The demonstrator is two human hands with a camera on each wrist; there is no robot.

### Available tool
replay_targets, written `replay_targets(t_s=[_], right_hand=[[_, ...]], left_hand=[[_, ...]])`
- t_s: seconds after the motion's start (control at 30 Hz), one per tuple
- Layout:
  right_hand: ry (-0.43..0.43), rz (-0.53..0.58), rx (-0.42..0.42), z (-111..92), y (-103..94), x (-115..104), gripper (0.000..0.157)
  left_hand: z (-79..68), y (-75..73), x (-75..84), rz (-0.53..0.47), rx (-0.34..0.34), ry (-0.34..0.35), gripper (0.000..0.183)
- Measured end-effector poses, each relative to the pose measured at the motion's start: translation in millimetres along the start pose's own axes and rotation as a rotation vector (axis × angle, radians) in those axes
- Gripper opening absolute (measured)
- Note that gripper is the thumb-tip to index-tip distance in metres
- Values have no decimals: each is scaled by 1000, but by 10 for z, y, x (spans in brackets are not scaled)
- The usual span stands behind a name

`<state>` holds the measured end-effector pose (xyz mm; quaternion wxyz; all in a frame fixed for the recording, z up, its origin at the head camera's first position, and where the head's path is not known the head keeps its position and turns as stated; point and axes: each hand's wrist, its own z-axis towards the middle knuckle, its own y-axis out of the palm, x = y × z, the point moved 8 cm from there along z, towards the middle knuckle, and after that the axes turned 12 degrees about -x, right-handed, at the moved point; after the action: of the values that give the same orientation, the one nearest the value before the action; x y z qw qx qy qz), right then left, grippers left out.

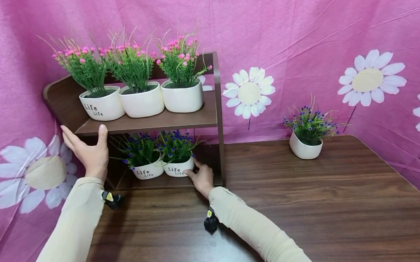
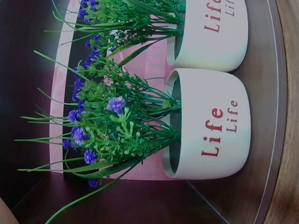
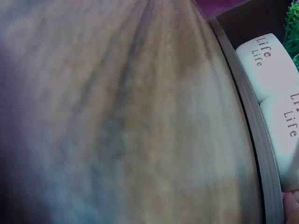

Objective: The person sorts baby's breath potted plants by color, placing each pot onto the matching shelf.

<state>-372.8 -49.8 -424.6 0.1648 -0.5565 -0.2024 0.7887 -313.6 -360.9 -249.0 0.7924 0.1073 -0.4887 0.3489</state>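
My right hand (image 1: 203,177) holds the right-hand potted plant (image 1: 174,166) on the lower shelf, thumb at the front of its white "Life" pot and fingers at its right side. Beside it stands another blue-flowered potted plant (image 1: 146,171), seen closely in the left wrist view as a white pot (image 2: 210,123) with red lettering. A bit of the right hand's fingers (image 3: 292,207) shows in the right wrist view's corner. My left hand (image 1: 91,152) is at the left side of the brown shelf unit (image 1: 153,123), fingers straight and thumb raised; its exact contact cannot be told.
Three pink-flowered potted plants, one at the left (image 1: 103,106), one in the middle (image 1: 143,102) and one at the right (image 1: 183,97), line the upper shelf. Another blue-flowered potted plant (image 1: 305,146) stands on the wooden table (image 1: 322,204) near the pink curtain (image 1: 279,26).
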Motion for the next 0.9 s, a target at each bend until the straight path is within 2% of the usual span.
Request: replay_targets(t_s=[0.13,0.23,0.43,0.67,0.8,0.9], right_hand=[[16,-35,2,-11,13,0,46],[16,-67,-46,-7,46,-7,40],[-37,-234,-219,23,181,-68,43],[-12,-414,-468,-25,370,-110,57],[13,-565,-519,-41,423,-93,59],[41,-617,-538,-48,436,-68,58]], left_hand=[[-5,9,-1,-7,-3,-6,100],[-1,9,5,-10,-3,-6,100],[19,-7,0,-14,-5,-8,99],[6,-13,-24,-22,-10,-15,100],[-5,-4,-21,-27,-9,-15,100],[-9,3,-5,-28,-9,-11,99]])
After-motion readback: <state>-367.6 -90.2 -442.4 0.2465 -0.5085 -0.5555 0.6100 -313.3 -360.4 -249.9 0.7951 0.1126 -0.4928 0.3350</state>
